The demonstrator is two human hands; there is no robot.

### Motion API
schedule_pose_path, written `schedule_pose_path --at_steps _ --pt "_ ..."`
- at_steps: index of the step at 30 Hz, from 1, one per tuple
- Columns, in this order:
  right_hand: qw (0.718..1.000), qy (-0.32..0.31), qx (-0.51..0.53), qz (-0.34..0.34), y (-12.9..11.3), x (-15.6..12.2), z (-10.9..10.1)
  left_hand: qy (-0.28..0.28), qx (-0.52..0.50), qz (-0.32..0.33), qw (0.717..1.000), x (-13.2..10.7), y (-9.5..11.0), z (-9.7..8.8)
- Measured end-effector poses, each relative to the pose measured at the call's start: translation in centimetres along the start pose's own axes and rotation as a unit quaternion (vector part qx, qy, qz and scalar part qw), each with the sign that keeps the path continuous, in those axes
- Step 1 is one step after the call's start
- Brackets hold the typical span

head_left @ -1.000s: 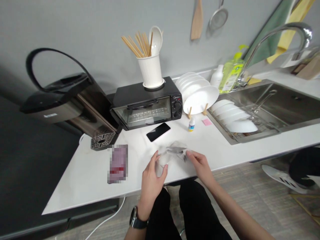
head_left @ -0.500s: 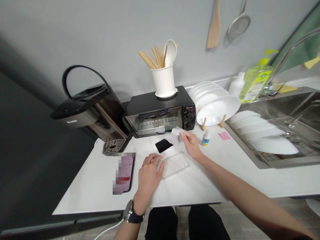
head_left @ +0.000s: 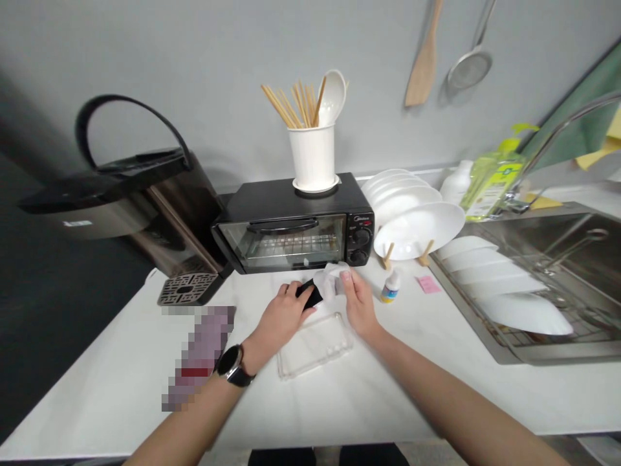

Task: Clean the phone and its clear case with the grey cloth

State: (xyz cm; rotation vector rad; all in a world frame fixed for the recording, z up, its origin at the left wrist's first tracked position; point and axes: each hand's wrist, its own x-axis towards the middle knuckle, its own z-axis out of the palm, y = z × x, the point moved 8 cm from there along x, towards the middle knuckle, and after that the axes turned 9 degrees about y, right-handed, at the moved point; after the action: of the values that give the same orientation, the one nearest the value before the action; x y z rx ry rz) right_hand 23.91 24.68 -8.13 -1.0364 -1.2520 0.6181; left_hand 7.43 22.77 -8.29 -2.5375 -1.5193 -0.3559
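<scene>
The left hand (head_left: 280,316) is gripping a black smartphone (head_left: 310,294) above the white counter (head_left: 97,401), mid-front; the right hand (head_left: 359,303) is pinching a white cloth (head_left: 330,279) against the phone. A clear phone case (head_left: 315,345) is lying just nearer the front edge.

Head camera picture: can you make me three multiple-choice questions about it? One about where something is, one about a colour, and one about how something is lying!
1. Where is the white cup?
A. In the sink
B. On top of the toaster oven
C. On the floor

2. What colour is the phone under the left hand?
A. Red
B. Yellow
C. Black

3. How is the clear phone case lying?
A. Flat on the counter
B. Snapped onto the phone
C. Upside down in the cup

Answers:
1. B, because the cup stands on the oven's top.
2. C, because its black side shows by the fingers.
3. A, because it rests on the counter, apart from the phone.
</scene>
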Motion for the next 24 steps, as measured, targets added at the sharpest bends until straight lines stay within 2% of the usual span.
schedule_pose_path --at_steps 6,9,12,15,17,19,21,22,24 --pt "0.997 0.050 -0.041 -0.041 -0.5 -0.2 -1.1 0.004 0.020 -0.014 1.000 0.3 0.5 0.0" --pt "0.993 0.067 -0.062 -0.070 -0.7 -0.5 -1.6 0.010 0.011 -0.034 0.999 0.8 -0.6 -0.8" --pt "0.988 0.091 -0.081 -0.096 -1.0 -0.6 -2.2 0.024 -0.006 -0.059 0.998 0.8 -2.2 -2.7" --pt "0.982 0.112 -0.098 -0.120 -1.6 -0.6 -2.7 0.029 -0.074 -0.068 0.994 -0.3 -2.9 -4.7" --pt "0.979 0.111 -0.110 -0.133 -2.1 -0.7 -2.8 0.024 -0.231 -0.094 0.968 -1.4 -3.2 -5.3" --pt "0.977 0.098 -0.118 -0.148 -2.6 -0.9 -2.6 -0.005 -0.347 -0.117 0.931 -2.6 -3.2 -4.7" --pt "0.976 0.079 -0.120 -0.164 -3.1 -1.1 -2.3 -0.041 -0.393 -0.127 0.910 -3.7 -3.1 -3.5" --pt "0.976 0.070 -0.119 -0.171 -3.4 -1.2 -2.1 -0.057 -0.393 -0.130 0.909 -4.1 -3.0 -2.8" --pt "0.975 0.054 -0.114 -0.183 -3.8 -1.3 -1.7 -0.075 -0.343 -0.130 0.927 -5.0 -3.0 -1.8"
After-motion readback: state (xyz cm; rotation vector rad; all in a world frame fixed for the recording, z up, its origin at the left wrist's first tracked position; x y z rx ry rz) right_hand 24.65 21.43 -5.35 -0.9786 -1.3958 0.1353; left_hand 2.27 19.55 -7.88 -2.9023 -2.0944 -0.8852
